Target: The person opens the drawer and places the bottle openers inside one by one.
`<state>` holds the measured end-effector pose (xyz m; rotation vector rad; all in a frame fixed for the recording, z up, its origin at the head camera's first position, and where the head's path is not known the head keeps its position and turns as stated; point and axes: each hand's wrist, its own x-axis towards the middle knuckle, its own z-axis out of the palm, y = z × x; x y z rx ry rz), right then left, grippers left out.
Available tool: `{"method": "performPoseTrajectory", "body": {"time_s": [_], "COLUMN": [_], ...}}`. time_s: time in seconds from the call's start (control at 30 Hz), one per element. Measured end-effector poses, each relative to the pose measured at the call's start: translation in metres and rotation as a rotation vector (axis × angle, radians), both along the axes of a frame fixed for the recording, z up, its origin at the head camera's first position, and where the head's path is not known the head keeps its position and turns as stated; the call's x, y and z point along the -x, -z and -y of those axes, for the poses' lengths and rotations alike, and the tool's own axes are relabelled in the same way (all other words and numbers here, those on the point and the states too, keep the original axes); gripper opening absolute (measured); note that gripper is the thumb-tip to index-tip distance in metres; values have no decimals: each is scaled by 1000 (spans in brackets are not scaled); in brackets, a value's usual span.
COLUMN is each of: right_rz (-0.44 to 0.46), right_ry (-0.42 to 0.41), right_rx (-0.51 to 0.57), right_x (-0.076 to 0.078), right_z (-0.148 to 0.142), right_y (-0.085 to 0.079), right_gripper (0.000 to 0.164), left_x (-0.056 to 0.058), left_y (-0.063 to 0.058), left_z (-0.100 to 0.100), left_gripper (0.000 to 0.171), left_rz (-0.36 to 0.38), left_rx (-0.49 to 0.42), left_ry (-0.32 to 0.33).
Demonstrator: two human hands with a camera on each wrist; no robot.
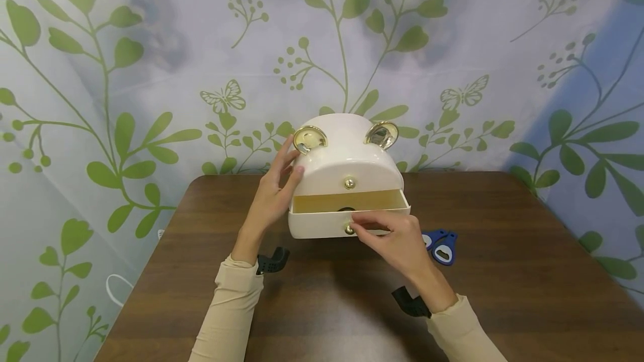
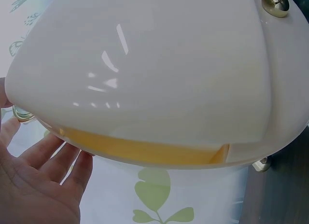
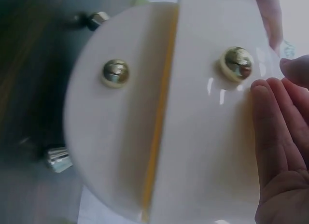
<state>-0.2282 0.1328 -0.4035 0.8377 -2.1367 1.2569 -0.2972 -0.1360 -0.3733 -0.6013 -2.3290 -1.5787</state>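
Note:
A glossy white drawer box (image 1: 344, 149) with gold ear-shaped pieces stands on the table. One drawer (image 1: 319, 225) is pulled partway out, its yellowish inside showing, and a dark curved thing peeks over its front. My left hand (image 1: 274, 189) rests along the box's left side, fingers near the left ear and thumb by the front edge. My right hand (image 1: 397, 239) is at the pulled-out drawer's gold knob (image 3: 236, 64). In the right wrist view its fingers lie straight and its thumb close to them, just beside the uncovered knob. Another knob (image 3: 116, 73) sits on the section below.
Blue pieces with white oval centres (image 1: 444, 253) lie right of the box, partly behind my right hand. The brown wooden table (image 1: 201, 317) ends at the back against a leaf-patterned cloth (image 1: 176, 71). A white cord (image 1: 113, 289) curves off the left edge.

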Motion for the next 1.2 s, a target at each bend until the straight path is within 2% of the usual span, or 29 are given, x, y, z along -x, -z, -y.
{"method": "performPoseTrajectory", "body": {"time_s": [0.37,0.97,1.2], "right_rz": [-68,-81,-52], "right_ry": [28,55,52], "right_rx": [-53,-74,-56], "right_x": [1,-3,-1], "right_z": [-3,-2,-2], "right_y": [16,16,17], "right_gripper": [22,22,20], "left_x": [-2,-6,-6], "left_y": [-2,-2,-3], "left_z": [0,-2,-2], "left_gripper": [65,64,64], "left_rz": [-3,12,4], "left_rx": [-4,-6,-4], "left_ry": [0,-5,-8]}}
